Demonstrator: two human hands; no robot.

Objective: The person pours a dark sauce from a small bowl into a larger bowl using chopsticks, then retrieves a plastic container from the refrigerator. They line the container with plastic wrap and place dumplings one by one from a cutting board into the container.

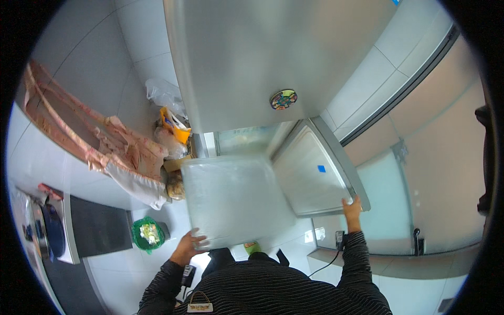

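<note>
A steel-grey refrigerator (252,67) stands before me, with its lower door (309,173) swung out to the right. My right hand (352,212) grips the outer corner of that door, thumb on the inner side. In front of the lower compartment is a wide translucent plastic drawer (236,201), slightly blurred. My left hand (190,246) holds the drawer's near left corner, fingers over its edge. What the drawer contains cannot be made out. Behind it, part of the compartment interior (248,139) shows.
Lower left stands a waste bin with a green liner (148,235). A pink apron (130,149) hangs at the left, near plastic bags (167,94). A counter with a pan (53,228) is far left. Frosted glass doors (441,177) line the right. A round magnet (283,99) sits on the refrigerator.
</note>
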